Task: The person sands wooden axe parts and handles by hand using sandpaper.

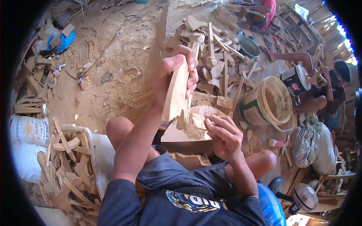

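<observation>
My left hand (189,67) is wrapped round a pale, carved-looking piece of wood (175,92), held up on end in front of me. The lower end of the wood comes down over a flat board (177,136) between my knees. My right hand (228,138) hovers at the board's right side, thumb and fingers pinched together. What they pinch, if anything, is too small to make out. Just beside those fingertips, a pale beige patch (198,121) of paste or dust lies on the board.
A large bucket (247,100) with beige residue stands to the right. Carved wooden parts (211,60) pile up ahead, and more scraps (77,177) fill the left. A small fan (304,196) is at the lower right. Another person (328,88) sits at the right; one more (264,15) works farther back.
</observation>
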{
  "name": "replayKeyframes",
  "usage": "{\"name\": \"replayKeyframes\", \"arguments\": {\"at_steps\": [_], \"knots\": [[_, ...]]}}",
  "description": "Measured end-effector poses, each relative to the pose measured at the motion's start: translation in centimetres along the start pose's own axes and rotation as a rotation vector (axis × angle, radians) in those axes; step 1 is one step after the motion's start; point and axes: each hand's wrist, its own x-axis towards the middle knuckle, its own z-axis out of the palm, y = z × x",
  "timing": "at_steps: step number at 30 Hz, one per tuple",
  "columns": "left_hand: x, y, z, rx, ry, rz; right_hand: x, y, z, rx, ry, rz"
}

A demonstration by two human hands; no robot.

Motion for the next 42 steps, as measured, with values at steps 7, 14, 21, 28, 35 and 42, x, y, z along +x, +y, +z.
{"name": "replayKeyframes", "arguments": {"at_steps": [7, 14, 21, 28, 35, 42], "knots": [[0.2, 0.5, -0.7, -0.065, -0.056, 0.012, -1.2, -0.5, 1.9, -0.11, -0.067, -0.041], [-0.2, 0.1, 1.8, 0.109, 0.132, 0.046, 0.5, -0.3, -0.5, -0.222, -0.081, -0.037], [0.0, -0.9, 1.2, 0.387, 0.146, 0.051, 1.2, -0.7, -0.7, -0.217, -0.2, 0.014], [-0.3, -1.5, 0.4, 0.406, 0.16, 0.072, -0.2, -0.8, -1.7, -0.256, -0.444, -0.082], [0.2, -0.2, 1.9, 0.161, 0.187, 0.022, 0.8, -0.2, -2.4, -0.047, -0.181, 0.027], [0.1, -1.4, 2.3, 0.256, 0.14, 0.005, 1.1, -0.3, -1.4, -0.146, -0.202, -0.023]]}}
